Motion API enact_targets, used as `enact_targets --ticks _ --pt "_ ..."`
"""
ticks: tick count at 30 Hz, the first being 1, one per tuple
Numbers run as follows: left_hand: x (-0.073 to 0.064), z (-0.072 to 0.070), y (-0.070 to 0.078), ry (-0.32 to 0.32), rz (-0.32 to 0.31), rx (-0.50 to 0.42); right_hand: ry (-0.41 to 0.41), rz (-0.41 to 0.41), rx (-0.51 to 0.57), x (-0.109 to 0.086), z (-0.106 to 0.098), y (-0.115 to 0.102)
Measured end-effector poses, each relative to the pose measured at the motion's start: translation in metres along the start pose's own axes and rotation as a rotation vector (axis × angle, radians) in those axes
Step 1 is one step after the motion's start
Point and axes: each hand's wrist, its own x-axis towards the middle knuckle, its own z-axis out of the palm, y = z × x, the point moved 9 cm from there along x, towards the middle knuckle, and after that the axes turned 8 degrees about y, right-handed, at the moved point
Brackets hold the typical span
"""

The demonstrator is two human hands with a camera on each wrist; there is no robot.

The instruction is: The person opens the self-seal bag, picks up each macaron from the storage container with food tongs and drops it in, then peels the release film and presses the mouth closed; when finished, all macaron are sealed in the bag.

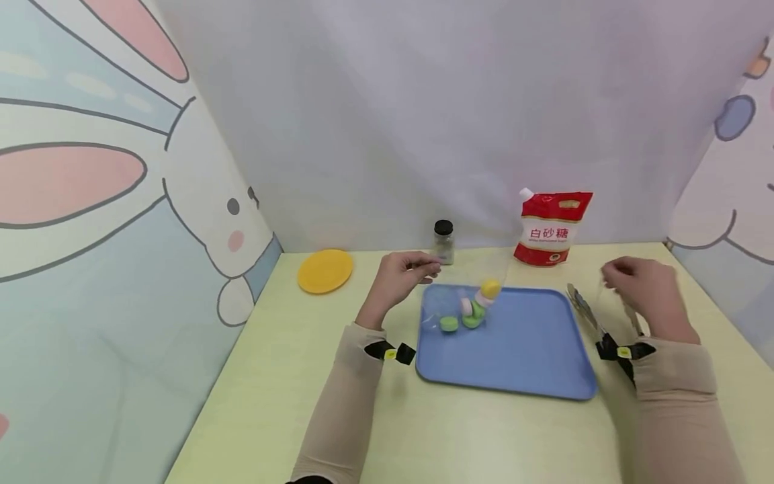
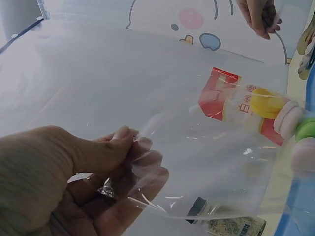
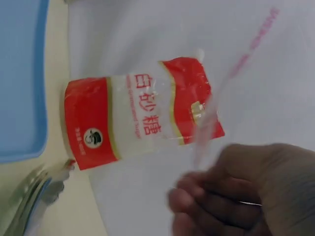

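My left hand (image 1: pixel 404 277) pinches the upper edge of a clear plastic bag (image 2: pixel 211 172) between thumb and fingers. The bag hangs over the left part of a blue tray (image 1: pixel 526 349). Several macarons show through its film: a yellow macaron (image 1: pixel 490 289), pink ones and a green macaron (image 1: pixel 474 317). A light green macaron (image 1: pixel 449 324) appears lowest at the left. Off to the tray's right, my right hand (image 1: pixel 647 289) is raised above the table. In the right wrist view it pinches a thin clear strip (image 3: pixel 209 118) with pink print, blurred.
A red and white sugar pouch (image 1: pixel 550 228) stands by the back wall, near a black-capped jar (image 1: pixel 444 243). The yellow plate (image 1: pixel 324 271) lies at the back left. Metal utensils with scalloped ends (image 1: pixel 582 306), apparently tongs, lie right of the tray, partly under my right arm.
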Motion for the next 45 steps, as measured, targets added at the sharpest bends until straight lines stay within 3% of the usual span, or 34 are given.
enact_targets --ticks 2,4,7,10,14,17,21,23,25,29,33,35,38,41,45 --pt "0.001 0.0 0.002 0.001 0.014 -0.008 -0.201 -0.029 0.032 0.0 0.025 -0.013" --pt "0.002 0.001 0.004 -0.002 0.028 -0.005 -0.338 -0.068 0.06 -0.003 0.051 -0.027" --pt "0.003 0.004 0.004 -0.008 0.035 -0.005 -0.415 -0.111 0.072 -0.007 0.081 -0.043" --pt "0.004 0.007 0.006 -0.022 0.038 -0.008 -0.341 -0.162 0.07 -0.008 0.092 -0.05" --pt "0.006 0.012 0.007 -0.04 0.041 -0.01 -0.122 -0.196 0.054 -0.004 0.081 -0.054" --pt "0.009 0.015 0.006 -0.044 0.045 -0.015 -0.061 -0.221 0.151 -0.005 0.073 -0.062" --pt "0.012 0.017 0.006 -0.036 0.054 -0.015 -0.189 -0.169 0.569 -0.006 0.075 -0.077" --pt "0.015 0.016 0.005 -0.011 0.063 0.039 -0.225 -0.091 0.654 -0.004 0.08 -0.08" --pt "0.018 0.017 0.0 0.018 0.05 0.109 -0.228 -0.028 0.637 -0.001 0.086 -0.079" --pt "0.029 0.029 -0.03 0.056 -0.04 0.241 -0.222 0.053 0.429 0.001 0.097 -0.066" --pt "0.038 0.047 -0.067 0.051 -0.172 0.307 -0.303 0.027 0.346 -0.004 0.112 -0.061" --pt "0.042 0.054 -0.076 0.056 -0.21 0.316 -0.341 0.026 0.316 -0.007 0.121 -0.06" --pt "0.049 0.06 -0.08 0.09 -0.2 0.305 -0.392 0.088 0.296 -0.012 0.136 -0.056" --pt "0.054 0.063 -0.074 0.112 -0.137 0.268 -0.423 0.172 0.339 -0.014 0.144 -0.049" --pt "0.051 0.066 -0.056 0.036 -0.06 0.102 -0.451 0.282 0.502 -0.014 0.145 -0.043"
